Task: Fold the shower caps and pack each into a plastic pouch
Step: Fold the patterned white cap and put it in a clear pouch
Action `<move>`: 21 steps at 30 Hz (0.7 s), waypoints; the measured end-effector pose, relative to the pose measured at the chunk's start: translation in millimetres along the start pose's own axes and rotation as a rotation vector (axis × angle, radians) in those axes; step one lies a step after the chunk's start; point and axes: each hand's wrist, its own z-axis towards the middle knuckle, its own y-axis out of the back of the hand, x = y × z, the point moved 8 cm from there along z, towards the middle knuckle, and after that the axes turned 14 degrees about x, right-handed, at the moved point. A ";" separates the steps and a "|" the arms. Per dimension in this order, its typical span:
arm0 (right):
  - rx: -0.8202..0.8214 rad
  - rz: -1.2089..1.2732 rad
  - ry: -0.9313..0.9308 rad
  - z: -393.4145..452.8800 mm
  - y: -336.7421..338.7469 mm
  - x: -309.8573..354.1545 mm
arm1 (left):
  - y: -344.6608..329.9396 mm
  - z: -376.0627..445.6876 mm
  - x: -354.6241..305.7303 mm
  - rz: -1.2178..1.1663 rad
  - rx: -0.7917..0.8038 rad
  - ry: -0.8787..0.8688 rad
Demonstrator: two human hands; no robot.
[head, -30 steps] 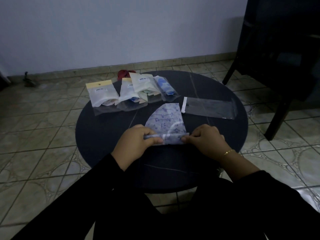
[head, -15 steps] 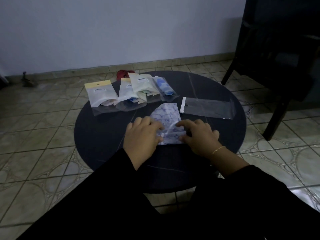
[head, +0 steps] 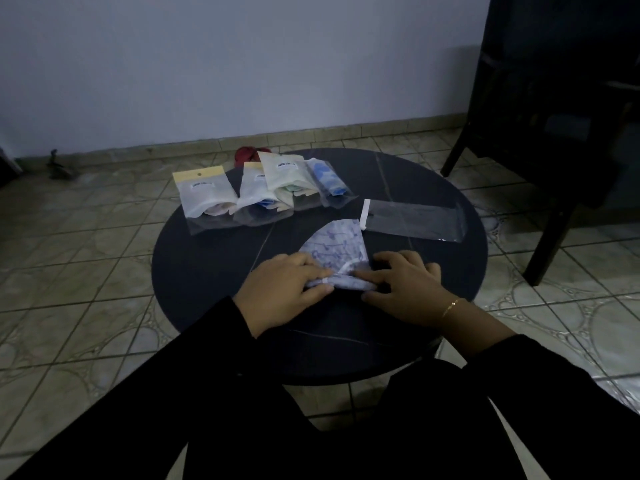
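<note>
Your left hand (head: 284, 289) and right hand (head: 401, 285) press seemingly flat-fingered on the shower cap (head: 334, 252); the empty pouch (head: 415, 221) lies crosswise beyond your right.

shower cap (head: 334, 247) near edge now folded over, left hand (head: 280, 289) and right hand (head: 405, 289) pressing it flat
</note>
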 end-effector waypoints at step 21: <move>-0.335 0.434 -0.193 16.1 15.9 -21.6 | 15.8 23.8 17.4 0.169 -0.170 0.434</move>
